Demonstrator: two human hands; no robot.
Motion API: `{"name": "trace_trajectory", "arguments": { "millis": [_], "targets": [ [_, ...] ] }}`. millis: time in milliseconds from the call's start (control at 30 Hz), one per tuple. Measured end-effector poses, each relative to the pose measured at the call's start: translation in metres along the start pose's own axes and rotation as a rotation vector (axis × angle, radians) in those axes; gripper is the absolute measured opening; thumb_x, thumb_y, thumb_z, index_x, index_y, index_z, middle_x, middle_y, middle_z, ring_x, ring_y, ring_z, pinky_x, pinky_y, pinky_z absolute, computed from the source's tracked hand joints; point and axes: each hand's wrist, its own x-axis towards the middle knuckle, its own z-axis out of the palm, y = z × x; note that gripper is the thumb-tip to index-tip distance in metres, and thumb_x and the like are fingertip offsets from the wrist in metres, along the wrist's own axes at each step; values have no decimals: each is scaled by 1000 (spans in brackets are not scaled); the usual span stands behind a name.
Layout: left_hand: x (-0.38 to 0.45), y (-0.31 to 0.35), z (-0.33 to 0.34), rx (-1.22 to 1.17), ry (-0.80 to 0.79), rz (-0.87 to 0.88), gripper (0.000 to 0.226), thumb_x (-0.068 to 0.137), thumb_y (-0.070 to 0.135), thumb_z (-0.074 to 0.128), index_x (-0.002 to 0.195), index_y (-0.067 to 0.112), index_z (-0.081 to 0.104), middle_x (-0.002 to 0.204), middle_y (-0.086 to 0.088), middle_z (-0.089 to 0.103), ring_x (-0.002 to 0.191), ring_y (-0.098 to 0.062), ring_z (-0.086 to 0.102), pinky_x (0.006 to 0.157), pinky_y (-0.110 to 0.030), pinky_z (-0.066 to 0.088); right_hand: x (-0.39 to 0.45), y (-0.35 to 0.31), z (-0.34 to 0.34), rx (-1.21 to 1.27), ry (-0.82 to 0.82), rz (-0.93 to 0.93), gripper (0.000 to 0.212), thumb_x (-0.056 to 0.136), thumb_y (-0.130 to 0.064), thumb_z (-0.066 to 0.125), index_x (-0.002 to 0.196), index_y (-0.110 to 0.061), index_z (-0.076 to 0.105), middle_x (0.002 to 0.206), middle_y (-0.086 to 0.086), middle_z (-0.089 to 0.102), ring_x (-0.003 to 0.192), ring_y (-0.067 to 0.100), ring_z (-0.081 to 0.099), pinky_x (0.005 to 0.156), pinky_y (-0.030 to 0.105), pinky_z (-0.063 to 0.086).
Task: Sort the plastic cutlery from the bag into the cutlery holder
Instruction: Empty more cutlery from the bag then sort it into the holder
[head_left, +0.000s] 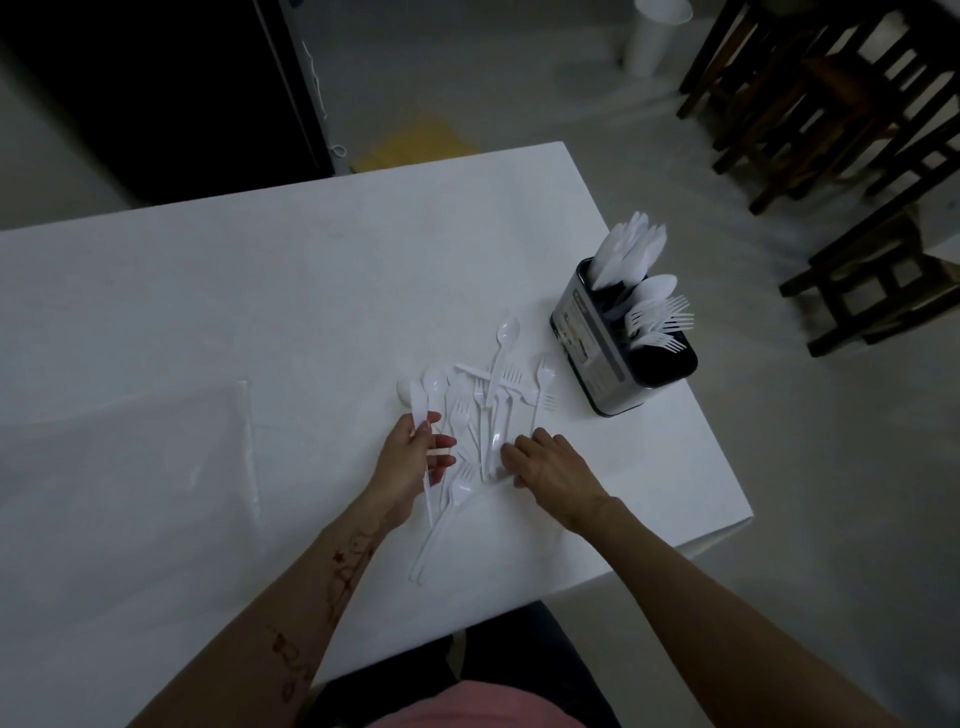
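A loose pile of white plastic cutlery (483, 405), with forks, spoons and knives mixed, lies on the white table (260, 312). My left hand (410, 462) is at the pile's left edge and grips a white plastic knife (422, 441) between thumb and fingers. My right hand (545, 465) rests palm down on the pile's right side, fingertips touching a utensil; whether it grips one is unclear. The metal cutlery holder (597, 358) stands at the table's right edge, with knives at its far end, then spoons and forks nearer me. An empty clear plastic bag (156, 457) lies flat at the left.
The table's right edge and near corner are close to the holder. Dark wooden stools (831, 104) stand on the floor at the upper right. A black cabinet (156, 78) is beyond the table's far left. A white cylinder (654, 36) stands on the floor behind.
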Motion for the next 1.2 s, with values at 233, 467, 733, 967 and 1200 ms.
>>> {"name": "trace_trajectory", "arguments": {
  "millis": [233,467,733,967,1200],
  "targets": [
    [0,-8,-6,79,-64,44,30,103,19,35,117,3,56,100,-11,68,86,-19,64,75,-21,51,12,8,-29,-84,23,-53,35,56,-8,90,77,-23,66,83,-3,65,78,21,58,64,32,43],
    [-11,-14,-3,231,-216,45,29,103,23,38,117,8,57,105,-7,71,90,-19,70,82,-25,56,52,0,-63,-60,203,-90,26,65,-13,89,81,-26,72,95,-6,70,98,23,58,72,36,42],
    [-14,-32,-28,184,146,60,33,104,30,27,109,17,57,77,-1,51,67,-12,46,63,-24,45,52,-44,-29,212,278,180,44,81,-6,75,123,-10,63,127,14,63,113,33,60,88,48,54],
    [-13,-41,-52,82,266,109,32,103,34,29,106,14,54,72,-2,46,59,-13,42,55,-26,43,-6,-61,38,34,24,-393,46,96,-40,42,138,-24,53,149,9,46,138,32,41,113,50,34],
    [-12,-39,-42,63,231,124,31,103,32,30,106,13,55,73,-3,45,61,-13,42,56,-25,43,-11,-6,28,73,-21,-442,66,81,1,63,142,-18,49,153,9,38,144,29,31,117,44,27]
  ]
}}
